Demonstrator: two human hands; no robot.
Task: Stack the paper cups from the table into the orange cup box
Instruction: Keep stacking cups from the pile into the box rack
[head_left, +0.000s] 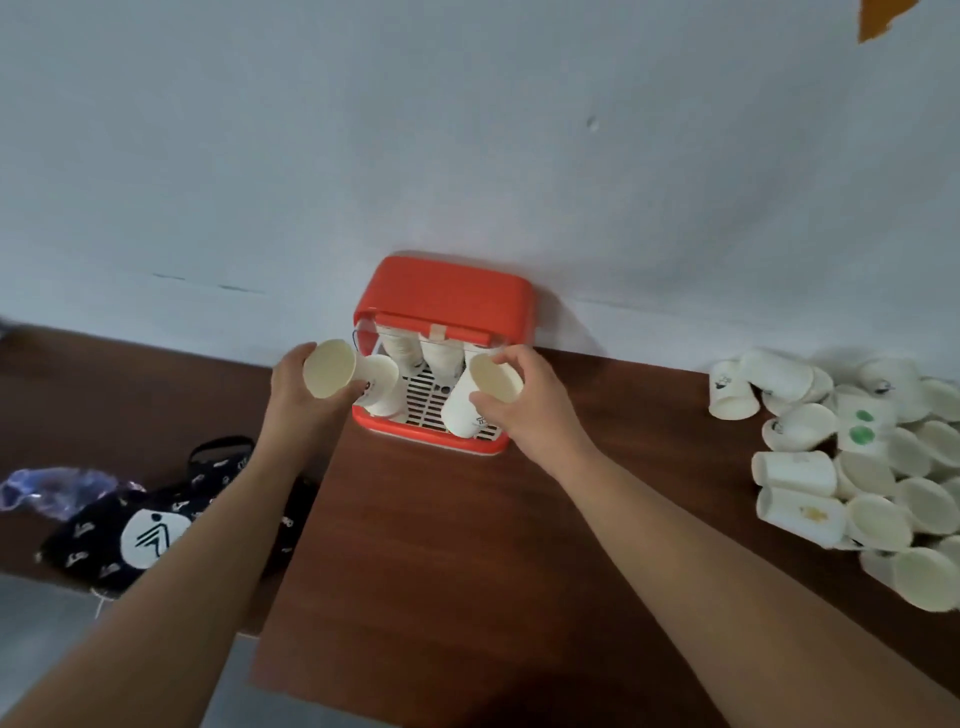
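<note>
- Left arm and right arm cross the table to the box, one per front corner; I judge two stacks get fed together
- Left hand wraps a cup at the box's left front, mouth towards me, base inward for nesting
- Right hand pinches a second cup by the rim at its right front, base tilted down into the box
- Loose cups wait heaped well right of the box

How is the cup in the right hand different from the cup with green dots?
The right hand grips the held cup over the orange box; the green-dotted cup lies in the pile on the table. The held cup shows its open mouth; the green-dotted cup shows its side. Both are white paper cups.
</note>
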